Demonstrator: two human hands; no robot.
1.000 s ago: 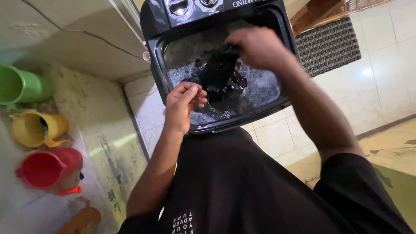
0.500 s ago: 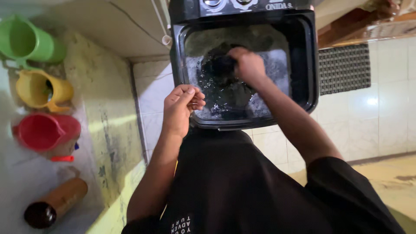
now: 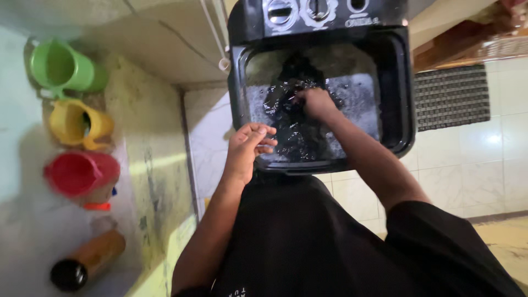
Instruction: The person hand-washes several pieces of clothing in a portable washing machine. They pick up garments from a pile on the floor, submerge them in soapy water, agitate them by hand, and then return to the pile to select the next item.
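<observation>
Dark cloth (image 3: 294,118) lay soaked in the foamy water of the black washing machine tub (image 3: 404,104), bunched toward the middle and running up to the tub's back wall. A second earlier the right hand (image 3: 316,103) had held a wad of that cloth lifted clear above the suds; half a second earlier it had come down to the water line; at this moment it sat low in the tub, pressed into the wet mass with its fingers curled into the fabric, so the cloth had gone from raised to pushed under. That reads as one plunge in a hand-wash stroke, with the garment back in the soapy water rather than on its way out.

The left hand (image 3: 250,146) had hardly moved across the three pictures: it hung over the tub's front-left rim, loosely clenched, fingers folded toward the palm and gripping nothing that could be seen.

Left of the tub, on a pale ledge, stood a green jug (image 3: 60,67), a yellow jug (image 3: 77,124), a red jug (image 3: 77,173) and a brown bottle (image 3: 88,259) on its side. Right of the tub lay a dark woven mat (image 3: 451,96) on the white tiles.
</observation>
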